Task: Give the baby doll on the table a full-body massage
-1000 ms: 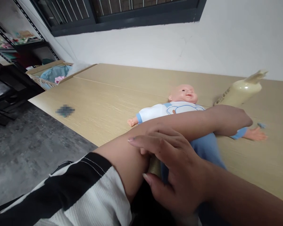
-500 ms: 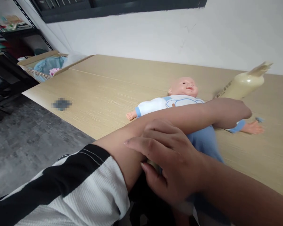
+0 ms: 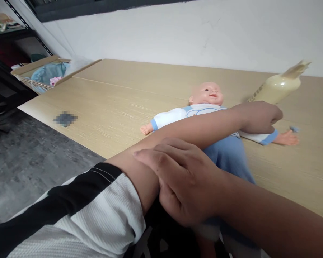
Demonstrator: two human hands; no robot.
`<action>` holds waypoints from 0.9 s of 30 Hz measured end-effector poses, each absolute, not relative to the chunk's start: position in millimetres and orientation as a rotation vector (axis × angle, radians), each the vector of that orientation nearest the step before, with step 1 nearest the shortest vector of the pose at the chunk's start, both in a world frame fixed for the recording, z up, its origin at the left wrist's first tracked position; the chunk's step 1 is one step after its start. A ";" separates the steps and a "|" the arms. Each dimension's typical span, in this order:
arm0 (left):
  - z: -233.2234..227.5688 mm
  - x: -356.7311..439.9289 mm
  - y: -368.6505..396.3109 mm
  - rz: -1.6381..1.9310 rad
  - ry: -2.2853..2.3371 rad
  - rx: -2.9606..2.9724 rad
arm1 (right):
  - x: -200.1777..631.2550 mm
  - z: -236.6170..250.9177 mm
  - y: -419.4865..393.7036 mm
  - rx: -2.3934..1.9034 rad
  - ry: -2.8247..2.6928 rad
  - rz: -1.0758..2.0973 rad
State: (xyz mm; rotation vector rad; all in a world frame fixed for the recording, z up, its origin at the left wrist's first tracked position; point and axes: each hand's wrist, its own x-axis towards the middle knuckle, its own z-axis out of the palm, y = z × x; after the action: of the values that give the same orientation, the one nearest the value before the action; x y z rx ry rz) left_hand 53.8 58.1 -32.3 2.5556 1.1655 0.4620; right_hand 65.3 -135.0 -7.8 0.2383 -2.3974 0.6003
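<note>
Right hand's (image 3: 188, 182) grip behind forearm (image 3: 193, 132)

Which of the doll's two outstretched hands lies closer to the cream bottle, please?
The doll's hand on the picture's right, just past the person's left hand, below the bottle; the other hand lies far left.

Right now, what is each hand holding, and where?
Left hand: feeding bottle, gripped at its base. Right hand: on the doll's blue trouser legs; actual grip hidden.

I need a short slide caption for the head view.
Left hand holds a bottle over a doll; right hand at its legs.
</note>
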 end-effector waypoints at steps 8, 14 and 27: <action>-29.9 52.8 58.2 0.425 1.190 2.528 | 60.3 -6.6 -134.4 0.273 -2.453 0.564; -34.2 50.9 62.0 0.558 1.164 2.461 | 60.9 -13.0 -129.5 0.161 -2.459 0.511; -16.4 8.1 58.6 1.217 0.852 1.569 | 58.6 -24.4 -127.8 -0.093 -2.660 0.752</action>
State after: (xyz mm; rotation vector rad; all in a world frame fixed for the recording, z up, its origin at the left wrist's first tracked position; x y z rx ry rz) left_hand 8.1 58.6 -16.4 1.5689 0.8522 1.2165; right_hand 58.6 -127.8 -24.4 -0.0930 -2.6605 0.7518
